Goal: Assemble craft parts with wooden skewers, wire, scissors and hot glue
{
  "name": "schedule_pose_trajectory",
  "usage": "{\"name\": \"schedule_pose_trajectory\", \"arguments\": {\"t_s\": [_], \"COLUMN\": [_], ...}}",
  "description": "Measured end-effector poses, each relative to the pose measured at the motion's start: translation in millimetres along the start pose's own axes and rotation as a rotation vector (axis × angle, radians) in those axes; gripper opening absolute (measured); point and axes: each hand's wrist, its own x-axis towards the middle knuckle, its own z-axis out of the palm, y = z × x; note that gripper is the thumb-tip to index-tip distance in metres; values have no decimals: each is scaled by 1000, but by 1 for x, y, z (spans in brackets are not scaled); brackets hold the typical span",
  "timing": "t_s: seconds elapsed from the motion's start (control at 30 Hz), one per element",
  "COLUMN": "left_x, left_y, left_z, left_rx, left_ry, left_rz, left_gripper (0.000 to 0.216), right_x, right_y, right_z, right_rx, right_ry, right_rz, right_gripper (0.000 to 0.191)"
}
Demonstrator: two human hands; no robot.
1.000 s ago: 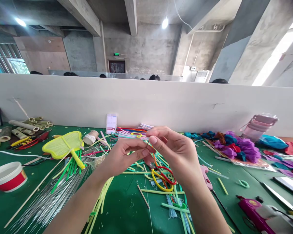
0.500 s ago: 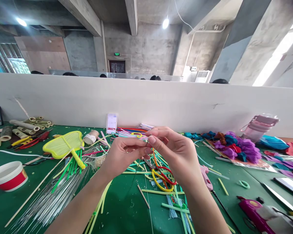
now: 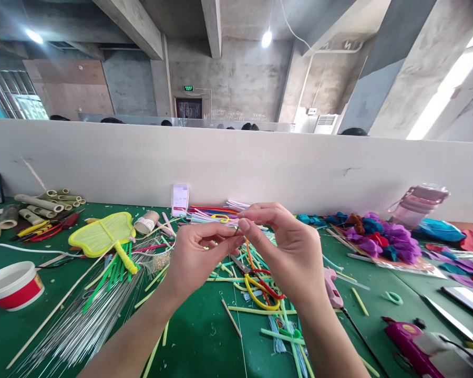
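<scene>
L hand [image 3: 197,257] & R hand [image 3: 289,249] meet mid-view, raised over the green worktop [image 3: 203,331]. Fingers of both: thumb + index pressed tog. at the tips, almost no gap, pinching a thin dark strand [image 3: 237,230] where the two hands meet. Too small to tell exactly what it is; most of it's hidden by the fingertips. Other fingers of the R hand curl behind; L ones curl loosely, w/ a small gap showing btwn index & thumb further back.

Scissors w/ red & yellow handles [image 3: 253,273] lie just below the hands, amid coloured stems [image 3: 262,311]. Pink glue gun [image 3: 332,287] near the R wrist; bundle of thin wires [image 3: 90,310] L of the L forearm.

Vs 0.5 s ago: R hand a touch further R, L wrist & forearm also shifted slightly R, so more of the beaded pot [image 3: 161,259] shows. Pinch at same spot; tabletop stuff unmoved.
</scene>
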Motion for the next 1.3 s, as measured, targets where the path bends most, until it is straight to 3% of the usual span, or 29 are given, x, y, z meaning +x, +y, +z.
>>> {"name": "schedule_pose_trajectory", "arguments": {"t_s": [0.13,0.33,0.43,0.63,0.87,1.07,1.3], "left_x": [-1,1,2,2,1,-2,-6], "left_y": [0,5,5,4,4,4,9], "left_z": [0,-9,-10,-8,-8,-5,-3], "left_rx": [25,-151,-226,-265,-219,-216,-23], "left_ry": [26,-300,-342,-307,-282,-164,-46], "left_rz": [13,-61,-92,-120,-124,-91,-48], "left_gripper": [6,13,11,6,8,6,12], "right_x": [0,1,2,3,3,4,1], "right_y": [-3,-1,1,0,2,5,4], "right_z": [0,-6,-8,-11,-10,-8,-10], "right_rx": [-49,209,264,334,321,353,261], "right_ry": [14,-107,-144,-187,-148,-127,-150], "right_rz": [-28,130,148,141,159,151,115], "right_gripper": [5,8,9,13,8,3,6]}}
